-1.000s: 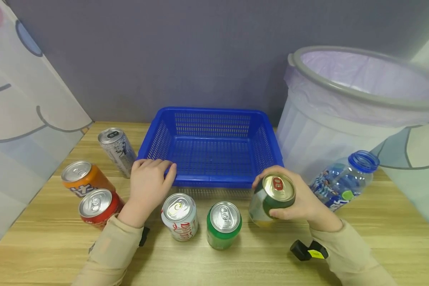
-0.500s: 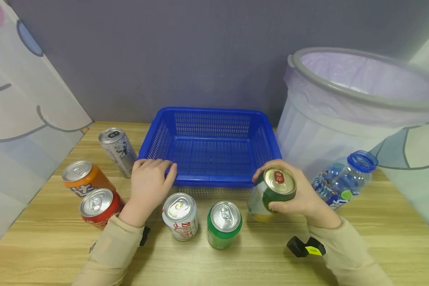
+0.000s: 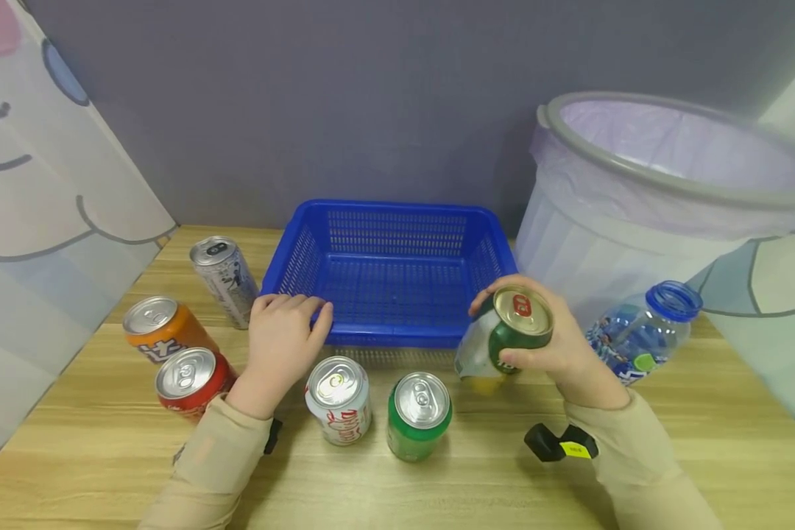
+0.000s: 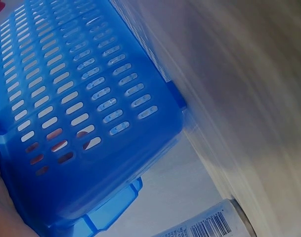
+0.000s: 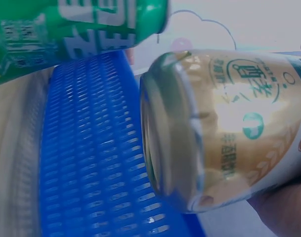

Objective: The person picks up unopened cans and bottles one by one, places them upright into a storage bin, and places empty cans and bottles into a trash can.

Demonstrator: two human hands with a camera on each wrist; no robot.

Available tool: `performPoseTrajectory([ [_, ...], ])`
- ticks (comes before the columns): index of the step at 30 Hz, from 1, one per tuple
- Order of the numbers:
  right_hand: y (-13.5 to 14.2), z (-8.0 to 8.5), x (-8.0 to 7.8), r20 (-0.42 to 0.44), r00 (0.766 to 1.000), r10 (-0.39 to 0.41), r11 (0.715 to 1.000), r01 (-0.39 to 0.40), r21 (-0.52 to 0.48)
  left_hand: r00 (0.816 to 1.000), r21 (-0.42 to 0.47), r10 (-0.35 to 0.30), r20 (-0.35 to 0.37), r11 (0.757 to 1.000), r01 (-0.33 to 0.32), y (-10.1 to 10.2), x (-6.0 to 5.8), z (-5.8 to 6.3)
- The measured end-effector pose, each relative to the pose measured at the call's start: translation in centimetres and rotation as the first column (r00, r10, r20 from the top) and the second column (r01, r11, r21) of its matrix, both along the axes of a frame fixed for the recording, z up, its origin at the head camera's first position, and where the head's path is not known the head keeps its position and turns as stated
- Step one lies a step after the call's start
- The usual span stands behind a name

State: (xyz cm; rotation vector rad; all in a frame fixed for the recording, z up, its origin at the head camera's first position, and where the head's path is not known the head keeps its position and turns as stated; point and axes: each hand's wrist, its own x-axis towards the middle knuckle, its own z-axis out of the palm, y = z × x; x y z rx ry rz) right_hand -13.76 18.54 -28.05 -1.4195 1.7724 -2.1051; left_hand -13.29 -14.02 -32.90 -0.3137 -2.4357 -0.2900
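Note:
My right hand (image 3: 566, 353) holds a green, white and gold drink can (image 3: 500, 340) by its side. The can leans above the table, near the front right corner of the blue plastic basket (image 3: 397, 333). In the right wrist view, the can's gold lower part and metal base (image 5: 190, 133) show clear of the table. At the basket's front left corner, my left hand (image 3: 280, 342) grips the rim. Fingers show through the slots of the basket wall (image 4: 81, 98) in the left wrist view. A white cola can (image 3: 339, 401) and a green can (image 3: 420, 417) stand in front of the basket.
On the left are a silver can (image 3: 227, 280), an orange can (image 3: 168, 331) and a red can (image 3: 195, 384). A plastic bottle with a blue neck (image 3: 642, 331) stands at the right. Behind it rises a lined bin (image 3: 589, 221). A wall closes off the back.
My right hand has lifted the can off the table, slightly up and away from me, and tilted it more. The left hand stays on the basket's corner.

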Motion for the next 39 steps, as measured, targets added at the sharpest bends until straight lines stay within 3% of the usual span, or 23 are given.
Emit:
performPoseTrajectory([
  [3,-0.3,0.6,-0.4,-0.034,0.999,0.037,0.999,-0.038,-0.033,1.000,0.002,-0.002,-0.007,1.000,0.002,0.0,0.0,0.0],
  [8,-0.6,1.5,-0.7,-0.044,0.999,0.032,0.998,-0.034,-0.046,1.000,0.002,-0.004,0.001,1.000,0.004,0.0,0.0,0.1],
  [17,-1.6,3.1,-1.9,0.042,0.995,-0.095,0.995,0.096,-0.023,1.000,0.004,-0.001,0.017,1.000,0.001,0.1,0.0,0.1],
  [23,-2.2,4.3,-3.2,0.134,0.968,-0.210,0.977,0.212,0.003,1.000,0.004,0.000,0.020,1.000,0.000,0.1,0.0,0.2],
  [28,-2.9,5.4,-3.9,0.203,0.913,-0.355,0.934,0.334,0.130,0.999,0.005,0.005,0.034,1.000,-0.005,0.1,0.1,0.3],
  [36,-3.9,6.6,-5.6,0.088,0.828,-0.553,0.794,0.493,0.355,0.999,0.003,0.009,0.040,1.000,-0.009,0.1,0.2,0.3],
  [39,-4.4,6.7,-6.5,0.095,0.814,-0.572,0.780,0.505,0.370,0.999,0.003,0.010,0.042,1.000,-0.010,0.1,0.2,0.3],
])
